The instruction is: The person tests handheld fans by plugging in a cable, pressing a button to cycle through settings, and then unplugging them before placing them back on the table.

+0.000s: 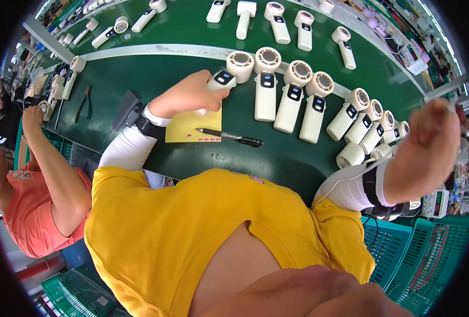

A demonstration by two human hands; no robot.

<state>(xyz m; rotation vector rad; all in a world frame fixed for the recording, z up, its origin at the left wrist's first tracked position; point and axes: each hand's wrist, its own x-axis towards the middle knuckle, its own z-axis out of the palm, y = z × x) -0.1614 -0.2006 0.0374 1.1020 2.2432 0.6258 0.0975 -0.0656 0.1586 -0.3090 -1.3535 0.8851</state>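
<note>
My left hand (189,95) is wrapped around the handle of a white handheld fan (240,62), whose round head points away from me. Under that hand lies a yellow sheet of paper (184,129) with red marks, and a black pen (232,137) crosses its right edge. Just right of the held fan, a row of similar fans (266,95) lies on the green table, their small displays facing up. My right hand (427,148) is raised at the far right, beyond the end of the row. Its fingers are curled together, and whatever they may hold is hidden.
More fans (245,21) lie on the green surface beyond a pale strip (155,50). Pliers (85,103) rest at the left, near a co-worker's hand (33,117). Green crates (430,259) stand at the lower right. A white cable (350,178) runs by my right forearm.
</note>
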